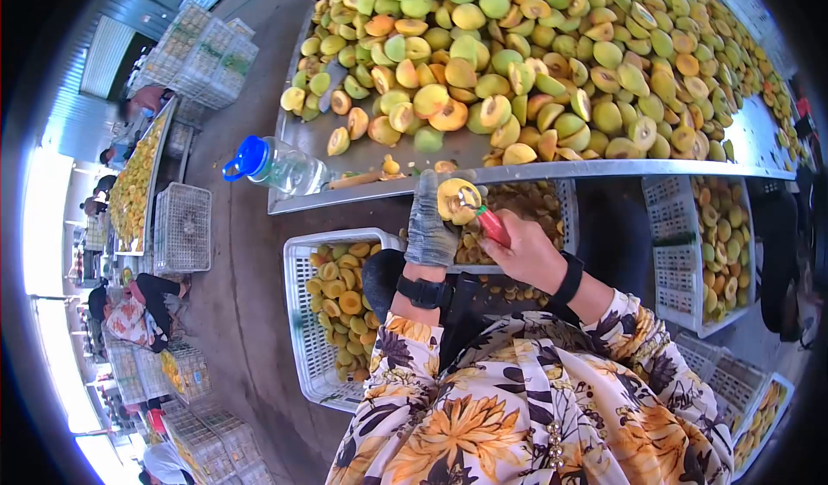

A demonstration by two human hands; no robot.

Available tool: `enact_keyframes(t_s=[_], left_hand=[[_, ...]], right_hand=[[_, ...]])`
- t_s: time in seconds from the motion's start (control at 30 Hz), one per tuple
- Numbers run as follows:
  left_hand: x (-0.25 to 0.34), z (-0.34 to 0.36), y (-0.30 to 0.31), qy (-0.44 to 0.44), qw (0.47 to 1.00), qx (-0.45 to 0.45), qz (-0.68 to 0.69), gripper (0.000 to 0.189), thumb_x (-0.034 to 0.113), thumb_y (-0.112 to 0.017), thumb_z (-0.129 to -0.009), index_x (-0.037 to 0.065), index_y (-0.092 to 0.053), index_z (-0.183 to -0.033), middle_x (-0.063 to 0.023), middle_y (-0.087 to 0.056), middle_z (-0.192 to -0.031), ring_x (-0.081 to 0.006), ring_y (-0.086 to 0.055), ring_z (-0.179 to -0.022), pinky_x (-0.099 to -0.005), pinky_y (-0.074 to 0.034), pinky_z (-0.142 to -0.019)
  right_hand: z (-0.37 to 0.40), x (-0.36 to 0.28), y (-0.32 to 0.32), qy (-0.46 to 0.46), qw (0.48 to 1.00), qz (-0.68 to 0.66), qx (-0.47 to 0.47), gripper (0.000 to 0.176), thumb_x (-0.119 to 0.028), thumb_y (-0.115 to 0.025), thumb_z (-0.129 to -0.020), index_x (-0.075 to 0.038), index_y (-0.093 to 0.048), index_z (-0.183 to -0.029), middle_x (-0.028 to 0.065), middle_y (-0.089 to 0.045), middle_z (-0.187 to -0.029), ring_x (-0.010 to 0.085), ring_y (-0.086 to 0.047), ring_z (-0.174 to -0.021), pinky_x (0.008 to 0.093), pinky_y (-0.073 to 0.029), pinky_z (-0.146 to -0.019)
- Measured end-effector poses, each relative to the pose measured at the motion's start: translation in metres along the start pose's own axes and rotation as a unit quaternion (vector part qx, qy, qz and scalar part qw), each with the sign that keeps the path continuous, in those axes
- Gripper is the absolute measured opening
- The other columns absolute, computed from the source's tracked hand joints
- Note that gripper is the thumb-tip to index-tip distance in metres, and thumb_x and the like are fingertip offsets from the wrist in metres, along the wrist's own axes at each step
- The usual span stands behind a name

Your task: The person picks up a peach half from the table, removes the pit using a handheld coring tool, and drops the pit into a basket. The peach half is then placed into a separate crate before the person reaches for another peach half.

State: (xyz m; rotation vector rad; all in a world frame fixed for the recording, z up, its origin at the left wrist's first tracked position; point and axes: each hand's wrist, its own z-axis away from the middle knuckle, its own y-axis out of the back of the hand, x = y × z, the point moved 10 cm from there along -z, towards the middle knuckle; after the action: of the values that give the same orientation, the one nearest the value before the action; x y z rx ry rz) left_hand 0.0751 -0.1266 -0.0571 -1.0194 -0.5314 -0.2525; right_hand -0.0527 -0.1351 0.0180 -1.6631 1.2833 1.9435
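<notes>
My left hand, in a grey glove, is closed around a yellow peach half, its cut face turned toward my right hand. My right hand is bare and wraps the red handle of a pitting tool. The tool's looped metal end lies against the middle of the cut face. Both hands are just in front of the table's near edge, over a crate of pits and scraps. Beyond them, a big heap of peach halves covers much of the metal table.
A water bottle with a blue lid lies at the table's left corner. Left of my legs stands a white crate of peach halves; another filled crate is on the right. Other people work at a second table far left.
</notes>
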Motion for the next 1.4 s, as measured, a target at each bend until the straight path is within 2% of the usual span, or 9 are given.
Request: enact_keyframes(t_s=[0.1,0.23,0.6,0.97,1.03,1.1,1.2,1.3,1.4], left_hand=[[0.000,0.011,-0.015,-0.050,0.998,-0.032,-0.009,0.032,0.035,-0.052,-0.087,0.006,-0.050,-0.100,-0.0134,-0.060,-0.095,-0.0245,-0.062,-0.076,-0.0373,-0.051,-0.072],[0.012,0.025,-0.035,-0.159,0.977,-0.061,-0.125,0.031,0.030,-0.055,-0.086,0.002,-0.051,-0.098,-0.0123,-0.061,-0.091,-0.0224,-0.062,-0.077,-0.0306,-0.051,-0.070],[-0.005,0.022,-0.026,-0.240,0.927,-0.022,-0.286,0.030,0.026,-0.053,-0.088,0.004,-0.052,-0.107,-0.0074,-0.058,-0.101,-0.0174,-0.058,-0.087,-0.0294,-0.049,-0.076],[-0.006,0.023,-0.023,-0.212,0.963,-0.022,-0.163,0.020,0.018,-0.057,-0.085,0.005,-0.052,-0.100,-0.0090,-0.060,-0.089,-0.0193,-0.060,-0.077,-0.0312,-0.053,-0.068],[-0.017,0.021,-0.025,-0.110,0.982,-0.041,-0.145,0.017,0.016,-0.056,-0.085,0.005,-0.053,-0.097,-0.0089,-0.060,-0.084,-0.0205,-0.060,-0.073,-0.0337,-0.054,-0.061],[-0.013,0.017,-0.019,-0.107,0.984,-0.027,-0.142,0.017,0.017,-0.057,-0.084,0.004,-0.053,-0.094,-0.0098,-0.060,-0.082,-0.0220,-0.061,-0.071,-0.0353,-0.054,-0.055],[-0.044,0.011,-0.015,0.106,0.980,-0.081,-0.146,0.022,0.019,-0.060,-0.081,0.000,-0.055,-0.091,-0.0119,-0.061,-0.079,-0.0237,-0.061,-0.066,-0.0341,-0.054,-0.056],[-0.039,0.016,-0.026,0.087,0.986,-0.092,-0.105,0.026,0.023,-0.060,-0.081,0.001,-0.054,-0.094,-0.0116,-0.061,-0.079,-0.0234,-0.061,-0.065,-0.0337,-0.054,-0.056],[-0.026,0.025,-0.035,-0.021,0.986,-0.100,-0.131,0.028,0.027,-0.059,-0.082,0.003,-0.053,-0.094,-0.0115,-0.061,-0.082,-0.0237,-0.061,-0.066,-0.0347,-0.054,-0.056]], right_hand=[[0.007,0.003,0.002,0.013,1.000,0.020,0.016,0.024,-0.012,-0.063,-0.075,0.000,-0.046,-0.085,0.0206,-0.051,-0.060,0.0383,-0.053,-0.057,0.0389,-0.041,-0.051],[0.014,0.009,0.004,-0.016,0.999,0.045,0.016,0.021,-0.009,-0.060,-0.075,0.001,-0.044,-0.084,0.0240,-0.052,-0.061,0.0424,-0.053,-0.062,0.0422,-0.040,-0.051],[0.036,0.026,0.002,-0.089,0.994,0.016,0.069,0.017,-0.006,-0.054,-0.075,0.003,-0.042,-0.082,0.0243,-0.051,-0.059,0.0415,-0.053,-0.059,0.0430,-0.040,-0.051],[0.037,0.030,-0.016,-0.087,0.995,0.026,0.026,0.016,0.000,-0.053,-0.071,0.003,-0.041,-0.080,0.0246,-0.051,-0.060,0.0427,-0.054,-0.061,0.0429,-0.041,-0.052],[0.037,0.030,-0.020,-0.077,0.997,0.025,0.004,0.017,0.000,-0.054,-0.070,0.004,-0.041,-0.081,0.0249,-0.051,-0.060,0.0428,-0.054,-0.062,0.0433,-0.041,-0.052],[0.036,0.026,-0.024,-0.063,0.996,0.053,-0.025,0.019,-0.001,-0.054,-0.068,0.004,-0.043,-0.083,0.0252,-0.052,-0.062,0.0425,-0.055,-0.063,0.0435,-0.043,-0.054],[0.037,0.030,-0.026,-0.056,0.994,0.079,-0.057,0.021,-0.002,-0.054,-0.068,0.003,-0.045,-0.086,0.0248,-0.053,-0.062,0.0419,-0.055,-0.063,0.0432,-0.044,-0.055],[0.032,0.029,-0.018,-0.017,0.998,0.031,-0.055,0.021,-0.002,-0.055,-0.068,0.003,-0.046,-0.087,0.0244,-0.053,-0.062,0.0413,-0.055,-0.063,0.0424,-0.044,-0.054],[0.030,0.025,-0.016,-0.024,0.998,0.015,-0.062,0.020,-0.003,-0.055,-0.068,0.002,-0.047,-0.086,0.0243,-0.053,-0.062,0.0410,-0.055,-0.062,0.0419,-0.043,-0.053]])
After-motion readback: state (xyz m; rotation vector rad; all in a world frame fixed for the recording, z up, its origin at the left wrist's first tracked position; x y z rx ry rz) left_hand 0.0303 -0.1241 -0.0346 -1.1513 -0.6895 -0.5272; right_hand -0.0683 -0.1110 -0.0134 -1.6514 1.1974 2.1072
